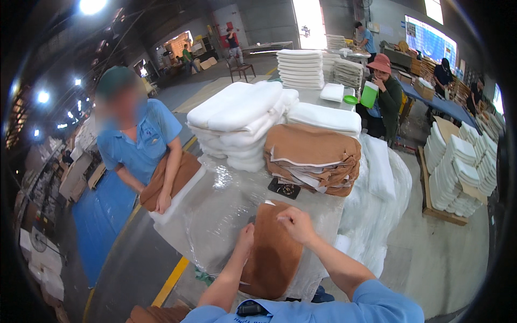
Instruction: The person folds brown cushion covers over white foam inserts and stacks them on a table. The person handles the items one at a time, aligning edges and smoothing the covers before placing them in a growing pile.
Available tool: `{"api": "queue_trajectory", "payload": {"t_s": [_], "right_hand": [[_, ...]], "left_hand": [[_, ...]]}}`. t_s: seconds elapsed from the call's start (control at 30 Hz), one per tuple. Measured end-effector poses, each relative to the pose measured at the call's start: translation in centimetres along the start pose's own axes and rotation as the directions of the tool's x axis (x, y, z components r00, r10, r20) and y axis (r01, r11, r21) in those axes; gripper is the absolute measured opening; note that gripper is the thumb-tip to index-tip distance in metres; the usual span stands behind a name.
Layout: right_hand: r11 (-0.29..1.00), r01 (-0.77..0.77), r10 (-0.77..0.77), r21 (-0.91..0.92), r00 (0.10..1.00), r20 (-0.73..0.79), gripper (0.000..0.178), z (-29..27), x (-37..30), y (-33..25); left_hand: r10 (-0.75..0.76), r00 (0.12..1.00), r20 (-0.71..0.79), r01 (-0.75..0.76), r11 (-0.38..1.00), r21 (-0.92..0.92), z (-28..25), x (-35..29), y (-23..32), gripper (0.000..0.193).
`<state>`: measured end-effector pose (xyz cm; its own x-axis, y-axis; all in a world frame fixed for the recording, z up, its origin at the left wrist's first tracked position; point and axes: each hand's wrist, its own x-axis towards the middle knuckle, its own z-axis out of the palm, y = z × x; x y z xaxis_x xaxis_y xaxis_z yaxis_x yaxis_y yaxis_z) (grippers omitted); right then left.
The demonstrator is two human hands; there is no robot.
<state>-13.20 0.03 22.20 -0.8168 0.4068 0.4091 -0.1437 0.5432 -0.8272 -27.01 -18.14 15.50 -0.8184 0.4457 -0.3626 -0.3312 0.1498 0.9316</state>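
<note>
A brown fabric cushion cover (pixel 273 253) lies lengthwise in front of me on the plastic-covered table, with a bit of white showing at its far end. My left hand (pixel 245 239) is closed on the cover's left edge. Over its upper right part, my right hand (pixel 297 225) is closed with the fingers pinched on the fabric; the fingertips are partly hidden. Just beyond stands a stack of folded brown covers (pixel 312 148), and a small black object (pixel 284 188) lies at its foot.
White foam pads (pixel 234 107) are piled behind, beside more pads (pixel 323 117). A co-worker (pixel 141 134) at the left handles a brown cover (pixel 175 175) over a white pad. Another person (pixel 385 99) sits at the far right holding a green container (pixel 369 95). Pallet stacks (pixel 455 167) stand at right.
</note>
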Motion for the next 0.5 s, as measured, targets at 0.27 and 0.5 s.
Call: {"api": "queue_trajectory", "payload": {"t_s": [0.27,0.5], "right_hand": [[0.998,0.036,-0.018,-0.049,0.945,0.328,0.034,7.3,-3.2,-2.6],[0.965,0.259,-0.162,-0.049,0.730,0.664,0.045,12.3,-6.7,-6.1]], "left_hand": [[0.092,0.994,0.066,-0.083,0.989,-0.120,-2.1,-10.7,-1.8,0.030],[-0.070,0.961,-0.267,0.021,0.983,-0.180,-7.4,-14.6,-5.6,0.018]]}}
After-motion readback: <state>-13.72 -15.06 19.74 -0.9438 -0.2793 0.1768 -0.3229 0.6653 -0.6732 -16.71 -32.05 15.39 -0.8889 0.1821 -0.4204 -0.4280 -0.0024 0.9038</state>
